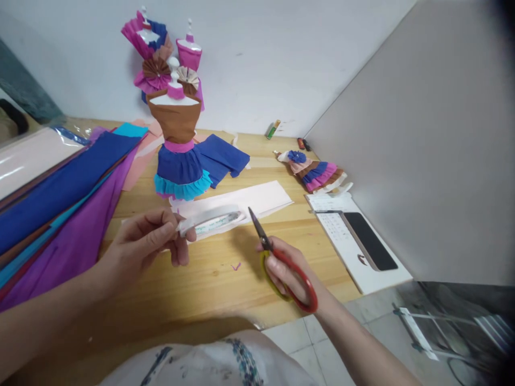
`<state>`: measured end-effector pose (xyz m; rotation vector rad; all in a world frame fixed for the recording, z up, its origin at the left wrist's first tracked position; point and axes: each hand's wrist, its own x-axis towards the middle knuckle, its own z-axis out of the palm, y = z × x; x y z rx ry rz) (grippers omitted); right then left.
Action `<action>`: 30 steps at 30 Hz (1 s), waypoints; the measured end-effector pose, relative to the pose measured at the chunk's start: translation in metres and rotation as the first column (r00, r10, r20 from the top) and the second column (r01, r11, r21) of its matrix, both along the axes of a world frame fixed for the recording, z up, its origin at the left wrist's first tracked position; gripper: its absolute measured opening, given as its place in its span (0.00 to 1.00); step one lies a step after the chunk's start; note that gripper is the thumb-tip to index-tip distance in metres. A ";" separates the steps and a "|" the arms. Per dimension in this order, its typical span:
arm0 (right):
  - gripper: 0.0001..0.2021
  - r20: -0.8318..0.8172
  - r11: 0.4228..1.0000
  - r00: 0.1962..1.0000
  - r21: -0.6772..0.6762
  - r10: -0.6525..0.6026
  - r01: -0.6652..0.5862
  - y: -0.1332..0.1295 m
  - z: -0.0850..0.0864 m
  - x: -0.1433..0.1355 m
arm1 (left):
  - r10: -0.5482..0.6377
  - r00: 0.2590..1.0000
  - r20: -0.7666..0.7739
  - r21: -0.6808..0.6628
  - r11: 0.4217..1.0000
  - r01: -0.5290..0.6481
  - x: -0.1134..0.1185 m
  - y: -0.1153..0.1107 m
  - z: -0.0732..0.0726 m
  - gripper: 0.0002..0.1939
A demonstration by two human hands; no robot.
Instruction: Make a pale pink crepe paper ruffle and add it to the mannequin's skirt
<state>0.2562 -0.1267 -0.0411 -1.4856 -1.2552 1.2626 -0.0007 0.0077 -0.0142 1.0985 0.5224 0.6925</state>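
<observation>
My left hand [151, 236] pinches a roll of narrow white tape [213, 216], held edge-on above the table. In my right hand [287, 262] are scissors [295, 281] with a red handle and a yellow handle, their blades pointing up and left, apart from the tape. Under the tape lies a folded pale pink paper strip [265, 201]. Behind it stands a small dress form [175, 120] with a brown bodice, pink waistband and blue skirt edged in turquoise ruffle. A tiny purple scrap [236, 266] rests on the wood between my hands.
Colored paper sheets [76, 182] are piled at the left. More dressed forms [189, 51] stand by the wall, with blue paper [223, 158] nearby. A small layered dress [314, 171], a glue stick [273, 129], and a phone [370, 241] on a white board [338, 252] lie rightward.
</observation>
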 end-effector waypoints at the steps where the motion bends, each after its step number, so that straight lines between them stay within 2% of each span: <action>1: 0.17 0.152 0.995 0.984 0.032 0.090 -0.096 0.000 0.004 0.003 | 0.023 1.000 0.017 0.006 1.000 -0.023 -0.001 0.001 0.002 0.09; 2: 0.15 0.304 0.978 0.933 0.023 0.191 -0.207 0.000 0.007 0.005 | 0.041 0.998 0.037 0.019 0.999 -0.042 -0.002 0.002 0.005 0.08; 4: 0.14 0.545 0.924 0.766 -0.043 0.340 -0.380 0.001 0.011 0.005 | 0.054 0.996 0.075 0.053 0.997 -0.058 -0.003 0.003 0.008 0.07; 6: 0.21 0.697 0.871 0.585 -0.119 0.415 -0.477 0.002 0.012 0.000 | 0.045 0.994 0.096 0.082 0.995 -0.053 -0.004 0.003 0.009 0.07; 8: 0.28 0.774 0.826 0.438 -0.186 0.457 -0.532 0.004 0.012 -0.008 | 0.041 0.995 0.092 0.089 0.995 -0.049 -0.004 0.002 0.009 0.06; 10: 0.32 0.787 0.789 0.374 -0.220 0.492 -0.574 0.005 0.016 -0.015 | 0.031 0.996 0.080 0.086 0.996 -0.038 -0.005 0.001 0.007 0.07; 12: 0.32 0.778 0.754 0.367 -0.199 0.510 -0.626 0.007 0.023 -0.017 | 0.026 0.997 0.072 0.080 0.996 -0.032 -0.006 0.001 0.006 0.07; 15: 0.20 0.835 0.733 0.301 -0.166 0.460 -0.660 0.012 0.028 -0.012 | 0.027 0.998 0.058 0.057 0.998 -0.030 -0.006 0.000 0.004 0.08; 18: 0.15 0.929 0.766 0.169 -0.159 0.330 -0.623 0.023 0.018 -0.003 | 0.035 0.998 0.056 0.013 0.999 -0.036 -0.006 0.000 0.002 0.09; 21: 0.11 0.955 0.780 0.093 -0.171 0.281 -0.602 0.035 0.002 0.005 | 0.034 0.999 0.029 -0.007 0.999 -0.034 -0.008 -0.001 -0.003 0.11; 23: 0.10 0.961 0.785 0.107 -0.143 0.257 -0.603 0.041 -0.005 0.012 | 0.025 1.000 0.009 -0.010 1.000 -0.025 -0.009 -0.001 -0.008 0.11; 24: 0.11 0.960 0.791 0.147 -0.103 0.237 -0.604 0.044 -0.005 0.017 | 0.023 1.000 0.005 -0.009 1.000 -0.023 -0.010 -0.001 -0.010 0.11; 26: 0.12 0.945 0.825 0.286 0.033 0.157 -0.564 0.049 -0.002 0.031 | 0.014 1.000 0.016 -0.001 1.000 -0.014 -0.010 0.000 -0.014 0.12; 28: 0.08 0.906 0.879 0.422 0.220 -0.024 -0.422 0.059 0.005 0.050 | 0.002 1.000 0.030 0.007 1.000 -0.003 -0.008 0.001 -0.017 0.12; 30: 0.07 0.828 0.874 0.481 0.434 -0.290 -0.220 0.077 0.010 0.072 | -0.018 0.999 0.036 0.006 1.000 0.018 -0.006 0.003 -0.018 0.13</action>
